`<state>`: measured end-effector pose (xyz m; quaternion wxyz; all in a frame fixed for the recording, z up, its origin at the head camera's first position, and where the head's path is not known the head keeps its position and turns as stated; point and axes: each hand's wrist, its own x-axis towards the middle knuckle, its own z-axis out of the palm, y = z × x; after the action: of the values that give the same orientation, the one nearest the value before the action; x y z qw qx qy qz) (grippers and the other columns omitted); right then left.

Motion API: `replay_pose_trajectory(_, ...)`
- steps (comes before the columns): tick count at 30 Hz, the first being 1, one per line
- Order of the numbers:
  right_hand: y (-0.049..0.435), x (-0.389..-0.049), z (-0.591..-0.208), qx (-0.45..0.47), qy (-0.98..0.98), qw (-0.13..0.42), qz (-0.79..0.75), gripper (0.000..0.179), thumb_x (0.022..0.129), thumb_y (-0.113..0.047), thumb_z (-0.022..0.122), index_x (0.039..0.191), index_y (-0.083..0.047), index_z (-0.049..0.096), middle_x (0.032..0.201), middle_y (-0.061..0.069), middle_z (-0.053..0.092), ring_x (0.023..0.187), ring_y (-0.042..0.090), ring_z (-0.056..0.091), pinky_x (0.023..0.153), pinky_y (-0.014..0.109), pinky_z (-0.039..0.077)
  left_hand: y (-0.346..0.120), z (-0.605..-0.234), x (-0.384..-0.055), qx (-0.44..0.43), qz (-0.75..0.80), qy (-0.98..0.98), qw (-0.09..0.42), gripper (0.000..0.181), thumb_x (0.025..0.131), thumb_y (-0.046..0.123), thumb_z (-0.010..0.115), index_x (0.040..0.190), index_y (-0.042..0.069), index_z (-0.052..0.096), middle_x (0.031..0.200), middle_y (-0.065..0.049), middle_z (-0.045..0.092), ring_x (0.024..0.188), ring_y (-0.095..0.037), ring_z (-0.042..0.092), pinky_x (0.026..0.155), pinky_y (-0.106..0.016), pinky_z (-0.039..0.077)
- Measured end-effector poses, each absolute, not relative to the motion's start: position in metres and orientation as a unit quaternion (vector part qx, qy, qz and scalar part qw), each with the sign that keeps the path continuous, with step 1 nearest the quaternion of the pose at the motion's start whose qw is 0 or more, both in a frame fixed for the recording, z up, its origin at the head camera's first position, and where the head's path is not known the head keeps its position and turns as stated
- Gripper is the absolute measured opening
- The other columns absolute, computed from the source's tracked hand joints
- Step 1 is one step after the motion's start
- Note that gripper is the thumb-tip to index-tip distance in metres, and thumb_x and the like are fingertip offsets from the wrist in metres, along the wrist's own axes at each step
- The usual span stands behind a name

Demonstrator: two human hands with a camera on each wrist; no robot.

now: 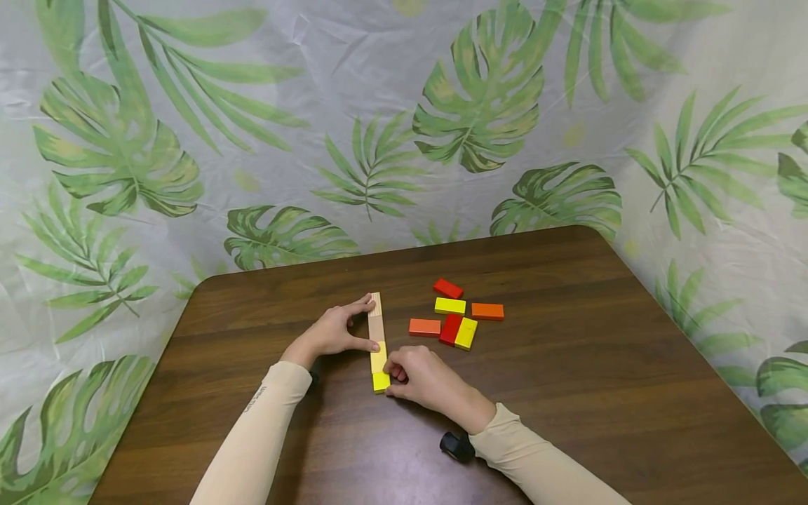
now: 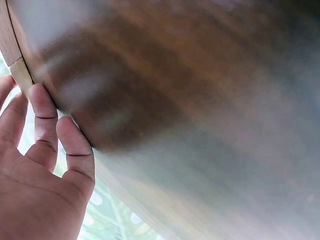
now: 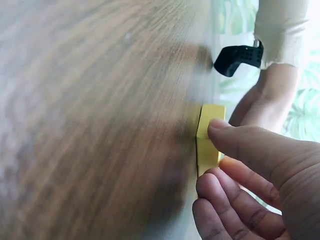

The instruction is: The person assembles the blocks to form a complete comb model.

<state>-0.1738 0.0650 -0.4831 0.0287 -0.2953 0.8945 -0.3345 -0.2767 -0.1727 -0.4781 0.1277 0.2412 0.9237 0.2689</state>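
A straight row of end-to-end blocks lies on the table between the hands. A pale wood block [image 1: 375, 306] is at the far end, then a pinkish-beige block [image 1: 376, 327], a yellow block [image 1: 379, 359] and a brighter yellow block [image 1: 381, 382] nearest the body. My left hand [image 1: 331, 331] spans the row's left side, index finger at the pale wood block, thumb on the farther yellow one. In the left wrist view, the left fingertips [image 2: 44, 102] line the row's edge. From the right, my right hand [image 1: 429, 379] pinches the nearest yellow block, thumb [image 3: 222, 126] against it.
Right of the row lie loose blocks: a red block [image 1: 448, 287], a yellow block [image 1: 450, 306], an orange block [image 1: 488, 311], a coral block [image 1: 425, 327], and a red block [image 1: 450, 329] beside a yellow one [image 1: 466, 334]. A leaf-patterned curtain [image 1: 372, 161] hangs behind the brown table [image 1: 568, 393].
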Motion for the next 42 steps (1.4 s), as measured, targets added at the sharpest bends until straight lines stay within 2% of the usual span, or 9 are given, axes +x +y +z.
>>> replay_pose_trajectory(18,0.064,-0.175,-0.483,-0.308,0.893,0.019,-0.328,0.021,0.083,-0.011,0.094,0.093,-0.007,0.076,0.084,0.003,0.071,0.075,0.012,0.063,0.071,0.019,0.054,-0.174,-0.48,-0.278,0.245,0.26,0.925,0.127,0.096,0.086,0.049,0.09,0.165,0.017,0.046,0.178,0.001,0.03,0.133,-0.038,0.063,0.117,-0.054,0.048)
replay_pose_trajectory(27,0.064,-0.174,-0.481,-0.312,0.895,0.024,-0.319,0.024,0.083,-0.013,0.094,0.096,-0.008,0.075,0.085,0.002,0.069,0.075,0.01,0.06,0.07,0.019,0.052,-0.174,-0.48,-0.278,0.245,0.258,0.926,0.129,0.096,0.086,0.05,0.09,0.165,0.016,0.046,0.178,-0.001,0.03,0.135,-0.04,0.062,0.118,-0.055,0.047)
replay_pose_trajectory(35,0.07,-0.174,-0.475,-0.32,0.894,0.042,-0.312,0.027,0.085,-0.018,0.094,0.102,-0.007,0.076,0.087,0.003,0.071,0.079,0.014,0.063,0.073,0.019,0.053,-0.173,-0.479,-0.277,0.236,0.261,0.927,0.133,0.097,0.085,0.049,0.091,0.165,0.019,0.046,0.178,0.003,0.029,0.137,-0.039,0.061,0.12,-0.055,0.046)
replay_pose_trajectory(42,0.09,-0.189,-0.465,-0.307,0.906,0.022,-0.292,0.025,0.089,-0.018,0.09,0.106,-0.006,0.078,0.09,0.003,0.074,0.08,0.013,0.064,0.075,0.023,0.056,-0.173,-0.479,-0.276,0.239,0.273,0.922,0.133,0.096,0.086,0.046,0.091,0.165,0.017,0.046,0.178,0.0,0.029,0.137,-0.04,0.061,0.118,-0.054,0.047)
